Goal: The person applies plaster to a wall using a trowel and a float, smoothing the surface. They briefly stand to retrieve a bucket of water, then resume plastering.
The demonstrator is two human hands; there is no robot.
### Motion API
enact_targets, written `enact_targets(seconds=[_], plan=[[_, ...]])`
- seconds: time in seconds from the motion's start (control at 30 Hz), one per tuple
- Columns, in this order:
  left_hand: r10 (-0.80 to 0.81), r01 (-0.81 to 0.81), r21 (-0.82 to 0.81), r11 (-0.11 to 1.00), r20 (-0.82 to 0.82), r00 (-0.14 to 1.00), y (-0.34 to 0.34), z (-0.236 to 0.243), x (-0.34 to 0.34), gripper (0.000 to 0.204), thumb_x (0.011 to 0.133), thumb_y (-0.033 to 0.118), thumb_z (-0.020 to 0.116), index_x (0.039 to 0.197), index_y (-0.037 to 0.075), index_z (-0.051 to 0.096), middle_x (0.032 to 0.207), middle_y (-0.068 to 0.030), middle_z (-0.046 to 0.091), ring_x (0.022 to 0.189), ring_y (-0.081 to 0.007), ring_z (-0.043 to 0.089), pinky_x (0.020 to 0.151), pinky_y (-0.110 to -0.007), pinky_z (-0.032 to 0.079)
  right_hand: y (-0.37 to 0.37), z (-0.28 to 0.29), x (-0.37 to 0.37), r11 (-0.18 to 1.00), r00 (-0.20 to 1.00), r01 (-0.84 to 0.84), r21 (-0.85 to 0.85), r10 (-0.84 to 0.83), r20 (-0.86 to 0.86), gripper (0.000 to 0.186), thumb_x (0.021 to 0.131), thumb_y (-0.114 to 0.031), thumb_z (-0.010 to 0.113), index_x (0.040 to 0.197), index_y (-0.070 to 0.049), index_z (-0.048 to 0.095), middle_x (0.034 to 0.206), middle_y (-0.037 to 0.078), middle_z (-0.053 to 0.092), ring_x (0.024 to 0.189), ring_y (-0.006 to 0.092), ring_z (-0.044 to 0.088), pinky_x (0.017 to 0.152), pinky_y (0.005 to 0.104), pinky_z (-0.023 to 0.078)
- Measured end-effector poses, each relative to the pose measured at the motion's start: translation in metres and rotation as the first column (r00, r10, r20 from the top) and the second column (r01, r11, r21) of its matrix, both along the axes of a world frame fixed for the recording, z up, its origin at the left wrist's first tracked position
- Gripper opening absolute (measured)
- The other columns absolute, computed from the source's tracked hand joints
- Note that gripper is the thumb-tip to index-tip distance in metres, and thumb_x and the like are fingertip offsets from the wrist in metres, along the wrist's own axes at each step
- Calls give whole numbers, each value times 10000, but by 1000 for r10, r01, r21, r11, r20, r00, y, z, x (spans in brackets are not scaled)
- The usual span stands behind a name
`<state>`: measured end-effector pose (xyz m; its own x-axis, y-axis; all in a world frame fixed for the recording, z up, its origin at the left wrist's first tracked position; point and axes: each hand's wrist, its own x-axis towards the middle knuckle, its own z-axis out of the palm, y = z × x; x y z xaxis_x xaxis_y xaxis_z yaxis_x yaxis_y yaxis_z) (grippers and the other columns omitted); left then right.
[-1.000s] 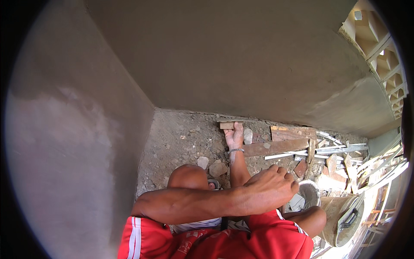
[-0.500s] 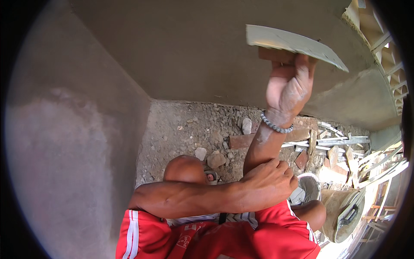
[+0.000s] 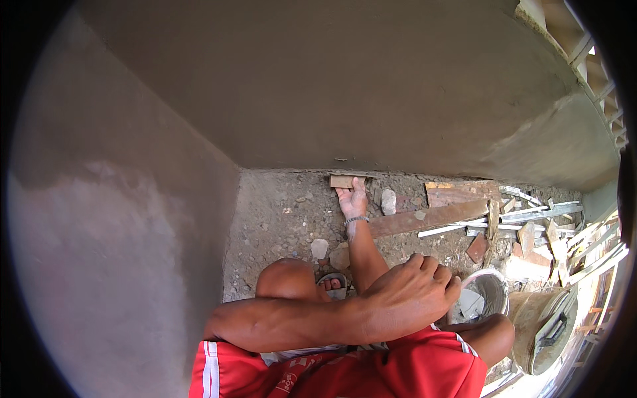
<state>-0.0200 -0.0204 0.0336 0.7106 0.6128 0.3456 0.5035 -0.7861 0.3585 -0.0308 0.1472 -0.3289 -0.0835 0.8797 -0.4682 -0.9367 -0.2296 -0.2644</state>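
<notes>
My right hand (image 3: pixel 350 196) grips the wooden handle (image 3: pixel 342 181) of a flat plastering float, seen nearly edge-on against the foot of the grey plastered wall (image 3: pixel 371 79). My left hand (image 3: pixel 415 298) lies across my right arm and knee, back upward, with its fingers curled; what is under them, if anything, is hidden. My bare knees and red shorts (image 3: pixel 424 365) fill the lower view, with one sandalled foot showing between them.
A second plastered wall (image 3: pixel 113 252) rises at my left. Rubble, a long board (image 3: pixel 438 215), pale metal strips and broken pieces lie along the wall's foot. At my right stand a mortar bucket (image 3: pixel 497 285) and a drum (image 3: pixel 531 325) with a tool on it. Openwork blocks (image 3: pixel 577 46) edge the upper right.
My right hand swept up the wall with the float half a second ago and is now back down at its foot. My left hand stayed curled over my right arm and knee.
</notes>
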Motion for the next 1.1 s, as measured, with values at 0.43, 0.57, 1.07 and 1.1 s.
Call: enact_targets(seconds=[0.43, 0.57, 1.07, 1.1], plan=[[-65, 55, -87, 995, -114, 991, 11, -3, 3, 410, 789, 154, 571, 1168, 2, 605, 954, -104, 611, 858, -234, 593, 750, -319, 460, 9, 329, 51, 599, 840, 278, 751, -530, 112, 474, 862, -84, 669, 1294, -95, 475, 1191, 112, 565, 1100, 276, 560, 887, 518, 491], [-31, 23, -67, 998, -133, 991, 12, -4, -3, 397, 785, 158, 573, 1150, 11, 617, 932, -92, 609, 857, -227, 586, 745, -303, 455, 5, 232, 107, 679, 879, 250, 690, -458, 132, 500, 830, -125, 702, 1275, -47, 487, 1197, 140, 564, 1125, 309, 551, 904, 490, 540], [-105, 86, -177, 980, -103, 989, 14, -5, 1, 472, 815, 195, 643, 1239, 12, 540, 962, -110, 585, 933, -279, 578, 818, -369, 467, 49, 17, 39, 973, 969, 169, -156, -136, 204, 402, 918, -128, 624, 1265, -159, 422, 1187, 92, 569, 1092, 302, 581, 831, 543, 519], [-107, 88, -190, 978, -96, 990, 16, -5, -1, 481, 823, 201, 652, 1249, 13, 533, 967, -114, 585, 932, -283, 580, 816, -375, 468, 49, 32, 34, 967, 954, 214, -140, -175, 244, 409, 907, -123, 639, 1257, -156, 429, 1171, 90, 577, 1075, 289, 588, 802, 531, 529]])
